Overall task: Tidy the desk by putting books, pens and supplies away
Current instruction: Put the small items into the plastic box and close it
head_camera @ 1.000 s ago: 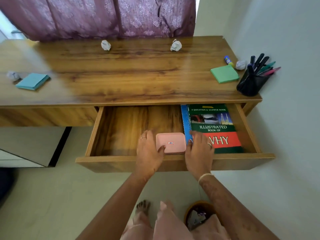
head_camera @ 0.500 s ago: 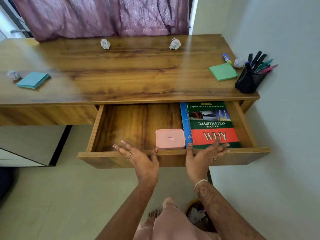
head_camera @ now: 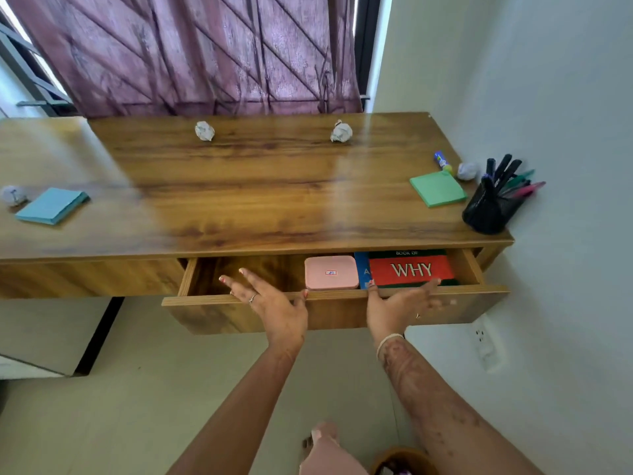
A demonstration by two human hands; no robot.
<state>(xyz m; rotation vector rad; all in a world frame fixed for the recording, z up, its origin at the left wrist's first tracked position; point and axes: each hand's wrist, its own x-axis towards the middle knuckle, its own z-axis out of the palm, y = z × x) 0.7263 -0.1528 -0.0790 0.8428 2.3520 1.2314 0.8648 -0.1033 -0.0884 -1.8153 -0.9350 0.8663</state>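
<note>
A long wooden desk stands in a corner, its right end against a pale wall and its back edge under a purple curtain. On the top lie four crumpled paper balls: two near the back edge, one at the far left beside a blue notepad, and one at the right. That last ball sits between a glue stick and a black mesh pen holder full of pens. A green notepad lies just in front of the glue stick.

Below the top, a drawer stands partly open. Inside it a pink box sits beside a book with "WHY" on its cover.

The left hand and right hand are both at the drawer front, fingers straight and spread, holding nothing. The left fingers reach over the front's top edge.

The floor is light tile. A wall socket sits low on the wall, and a round basket shows at the bottom edge.
</note>
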